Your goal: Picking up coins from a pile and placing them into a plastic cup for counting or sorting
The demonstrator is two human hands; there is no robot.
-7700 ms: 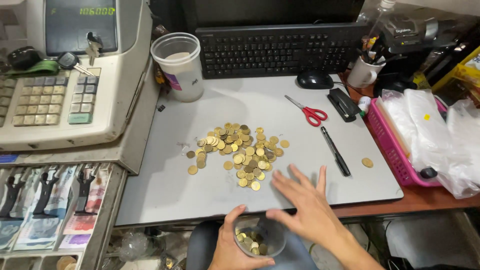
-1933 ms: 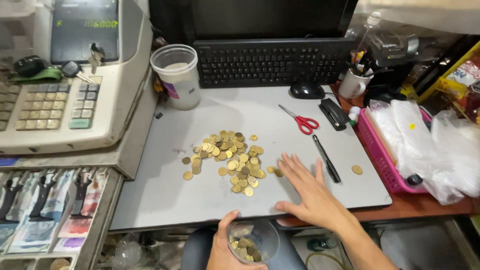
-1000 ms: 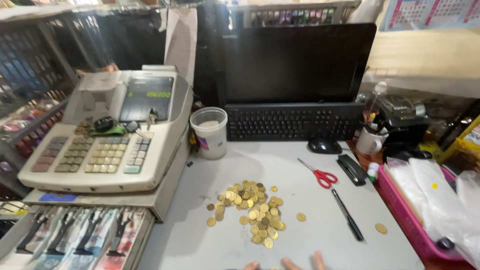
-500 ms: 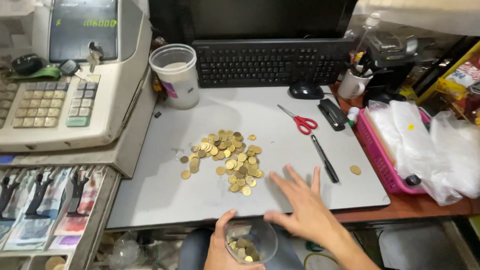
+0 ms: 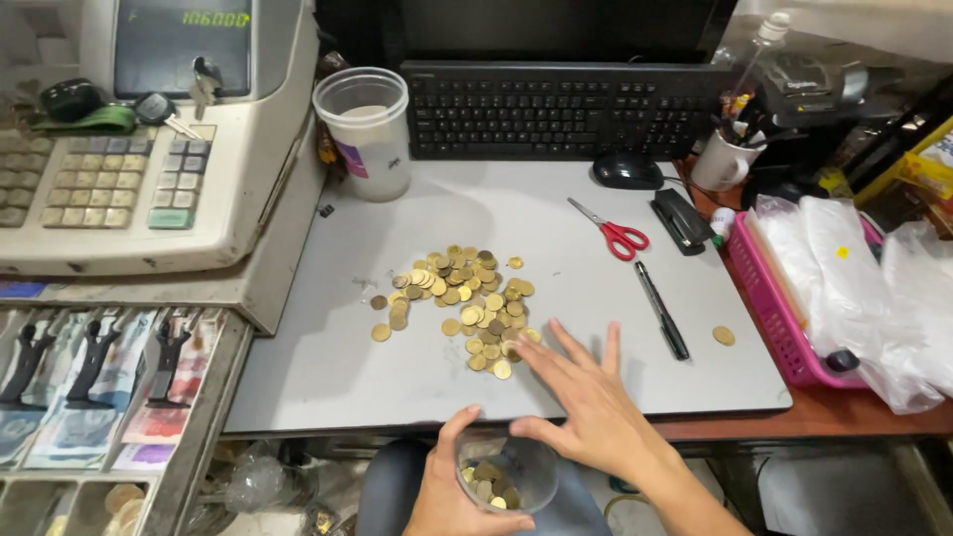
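While our left hand [image 5: 452,486] grips a clear cup [image 5: 496,476] of coins at bottom centre, our right hand [image 5: 581,392] lies flat, fingers spread. Its fingertips touch the coin pile [image 5: 462,298] mid-frame.

Even, bright overhead light falls on my desk mat [image 5: 417,328]; shadows are soft. My right hand [image 5: 586,397] is slightly motion-blurred, edges bow outward, and the upper corners look dim.

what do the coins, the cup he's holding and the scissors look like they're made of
Coins: metal, probably brass-toned, with a dull golden shine.
Cup in the left hand: clear plastic by the look of it, though glass can't be ruled out; the coins inside show through its wall.
Scissors: bright steel-looking blades, glossy red handles, likely plastic.
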